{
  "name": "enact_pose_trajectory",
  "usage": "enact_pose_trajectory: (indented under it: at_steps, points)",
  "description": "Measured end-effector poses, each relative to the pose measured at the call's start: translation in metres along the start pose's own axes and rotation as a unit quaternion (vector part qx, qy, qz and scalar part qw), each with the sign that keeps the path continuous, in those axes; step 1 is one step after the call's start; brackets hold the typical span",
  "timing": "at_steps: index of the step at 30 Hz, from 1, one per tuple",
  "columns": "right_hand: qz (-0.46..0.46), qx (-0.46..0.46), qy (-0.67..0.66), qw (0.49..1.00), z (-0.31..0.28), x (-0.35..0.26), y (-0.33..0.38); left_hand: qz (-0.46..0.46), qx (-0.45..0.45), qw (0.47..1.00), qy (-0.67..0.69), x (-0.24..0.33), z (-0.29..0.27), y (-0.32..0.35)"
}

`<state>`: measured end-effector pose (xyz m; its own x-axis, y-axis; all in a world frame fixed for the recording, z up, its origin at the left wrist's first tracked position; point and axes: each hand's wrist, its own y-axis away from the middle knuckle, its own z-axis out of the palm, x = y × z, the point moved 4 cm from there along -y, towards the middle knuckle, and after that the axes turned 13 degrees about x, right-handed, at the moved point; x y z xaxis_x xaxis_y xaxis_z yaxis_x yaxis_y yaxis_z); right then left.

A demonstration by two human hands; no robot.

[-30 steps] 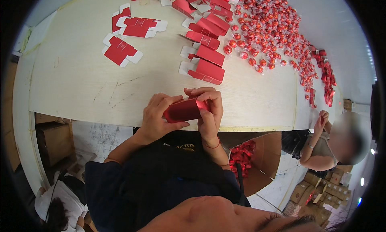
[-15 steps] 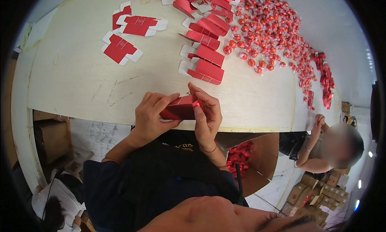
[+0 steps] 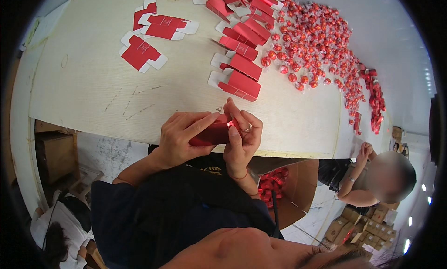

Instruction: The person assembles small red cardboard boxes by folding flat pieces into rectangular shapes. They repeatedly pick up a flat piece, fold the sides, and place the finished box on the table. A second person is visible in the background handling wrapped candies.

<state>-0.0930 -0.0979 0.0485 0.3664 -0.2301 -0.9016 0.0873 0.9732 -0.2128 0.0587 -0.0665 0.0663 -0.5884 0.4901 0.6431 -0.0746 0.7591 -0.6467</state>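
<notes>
The left hand wraps its fingers over a small red box held just above the near edge of the tabletop; the right hand pinches the box's right end, with flat red cartons beyond.

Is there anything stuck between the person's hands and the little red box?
No, nothing visible. The left hand and the right hand both touch the red box directly, holding it between them just above the near edge of the table.
</notes>
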Motion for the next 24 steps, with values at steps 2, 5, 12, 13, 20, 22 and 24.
enact_pose_trajectory:
  at_steps: [2, 5, 12, 13, 20, 22, 24]
  points:
    - [0.000, -0.004, -0.003, 1.000, 0.000, 0.000, 0.000, -0.002, -0.001, 1.000, 0.009, -0.001, 0.000, 0.001]
    - [-0.013, -0.007, 0.006, 1.000, 0.000, -0.001, 0.002, 0.002, 0.020, 0.998, 0.067, 0.000, 0.000, 0.005]
    - [-0.126, -0.007, 0.107, 0.986, 0.002, 0.003, 0.010, -0.011, -0.009, 0.999, 0.046, 0.004, -0.001, 0.004]
    - [-0.135, -0.025, 0.128, 0.982, 0.004, 0.001, 0.010, -0.020, -0.003, 0.999, 0.049, 0.004, -0.001, 0.003]
    - [-0.117, -0.116, 0.178, 0.970, 0.014, 0.001, 0.004, -0.155, 0.009, 0.978, 0.137, -0.007, 0.001, 0.007]
    - [-0.051, -0.139, 0.192, 0.970, 0.015, -0.003, 0.001, -0.152, 0.000, 0.980, 0.129, -0.007, 0.001, 0.007]
    - [-0.144, -0.163, 0.313, 0.924, 0.016, -0.009, -0.005, -0.148, -0.018, 0.982, 0.120, -0.008, 0.000, 0.008]
